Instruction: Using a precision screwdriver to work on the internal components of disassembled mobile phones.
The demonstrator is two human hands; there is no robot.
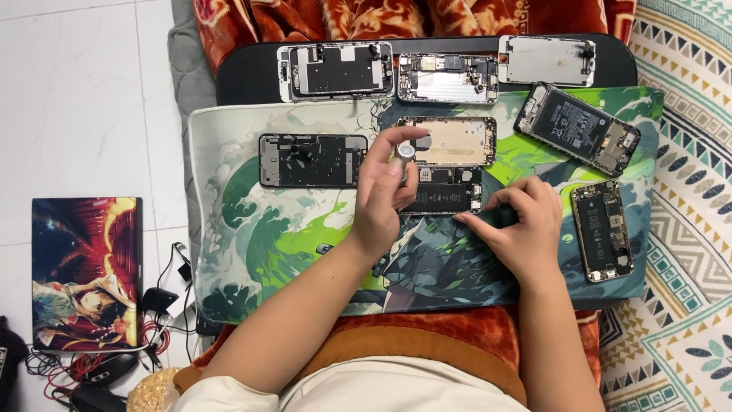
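Silver screwdriver (404,152) in left hand (385,198) (right hand (518,225) steadies opened phone (446,191)).

A dark tabletop (244,72) sits over a red patterned blanket (252,19), and a green printed mat (252,229) covers most of it. Three opened phone shells lie along the bare back strip of the tabletop: one at left (335,71), one in the middle (447,78), one at right (547,60). On the mat lie a black phone frame (313,160), a gold phone back (457,142), an opened phone (450,191) just below it, a tilted phone (577,128) and an upright phone (602,230) near the right edge.
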